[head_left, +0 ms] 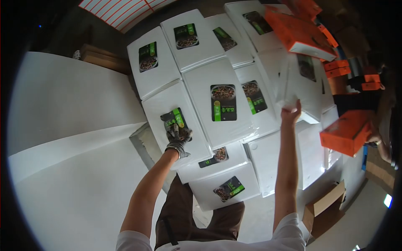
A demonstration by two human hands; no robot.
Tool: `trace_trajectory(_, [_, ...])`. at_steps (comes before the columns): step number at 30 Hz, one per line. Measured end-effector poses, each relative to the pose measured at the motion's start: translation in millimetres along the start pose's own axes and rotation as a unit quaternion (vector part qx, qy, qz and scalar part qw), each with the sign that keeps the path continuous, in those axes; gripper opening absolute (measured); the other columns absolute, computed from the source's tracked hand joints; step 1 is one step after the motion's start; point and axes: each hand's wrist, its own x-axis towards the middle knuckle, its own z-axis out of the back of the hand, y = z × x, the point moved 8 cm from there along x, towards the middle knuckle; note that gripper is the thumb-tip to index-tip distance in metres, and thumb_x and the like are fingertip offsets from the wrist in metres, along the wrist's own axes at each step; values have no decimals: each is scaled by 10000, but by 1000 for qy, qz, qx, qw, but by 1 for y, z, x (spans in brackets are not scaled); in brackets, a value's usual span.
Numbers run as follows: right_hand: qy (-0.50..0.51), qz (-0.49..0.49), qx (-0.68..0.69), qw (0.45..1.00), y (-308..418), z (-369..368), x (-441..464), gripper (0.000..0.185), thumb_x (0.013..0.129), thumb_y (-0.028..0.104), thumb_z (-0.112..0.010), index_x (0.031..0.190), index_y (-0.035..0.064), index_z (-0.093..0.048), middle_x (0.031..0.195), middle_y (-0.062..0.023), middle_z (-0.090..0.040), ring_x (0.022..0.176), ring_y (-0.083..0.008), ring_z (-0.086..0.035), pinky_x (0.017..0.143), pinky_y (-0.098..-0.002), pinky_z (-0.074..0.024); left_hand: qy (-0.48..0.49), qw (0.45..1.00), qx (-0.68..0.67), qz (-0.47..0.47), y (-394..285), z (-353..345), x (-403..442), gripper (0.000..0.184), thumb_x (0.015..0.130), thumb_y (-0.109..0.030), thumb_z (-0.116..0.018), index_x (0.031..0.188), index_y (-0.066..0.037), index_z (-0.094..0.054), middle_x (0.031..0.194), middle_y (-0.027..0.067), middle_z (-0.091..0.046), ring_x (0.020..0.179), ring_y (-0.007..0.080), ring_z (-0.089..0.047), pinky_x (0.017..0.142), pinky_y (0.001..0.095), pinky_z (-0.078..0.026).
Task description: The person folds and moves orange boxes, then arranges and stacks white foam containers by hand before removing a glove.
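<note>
My left hand (179,141), in a dark glove, lies with fingers spread on a black and green food packet (173,117) on top of a white box (153,106). My right hand (292,112) has its fingers closed on the near edge of another white box (299,85), which is tilted and slightly blurred. Between the two hands sits a large white box (201,88) bearing a similar packet (223,102). Whether the packets are loose or stuck to the boxes, I cannot tell.
More white boxes are stacked ahead and below. Orange boxes (299,31) lie at the upper right. Another person's hand (375,136) holds an orange box (347,130) at the right. An opened cardboard carton (324,207) stands on the floor. A pale wall (75,92) rises left.
</note>
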Motion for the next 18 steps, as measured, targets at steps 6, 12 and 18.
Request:
trace_trajectory(6, [-103, -17, -53, 993, 29, 12, -105, 379, 629, 284, -598, 932, 80, -497, 823, -38, -541, 714, -181, -534, 528, -272, -450, 15, 999, -31, -1, 4, -5, 3, 1016, 452, -511, -676, 1267, -336, -95, 1246, 311, 157, 1160, 486, 52, 904, 572, -86])
trace_trajectory(12, [-140, -60, -106, 983, 49, 23, -267, 358, 624, 248, -604, 921, 79, -496, 782, -15, -546, 644, -146, -533, 474, -219, -436, 55, 997, 41, -40, 8, -11, 9, 982, 467, -683, -539, 1269, -311, -113, 1310, 197, 110, 1169, 455, 99, 873, 623, -55])
trace_trajectory(18, [-208, -22, -109, 972, 44, 16, -432, 432, 647, 212, -557, 1033, 52, -449, 957, -67, -500, 908, -207, -487, 750, -316, -426, -23, 959, -234, -161, 43, -2, 13, 872, 615, -365, -652, 1281, -163, -127, 1310, 144, -149, 1192, 341, -146, 974, 348, -174])
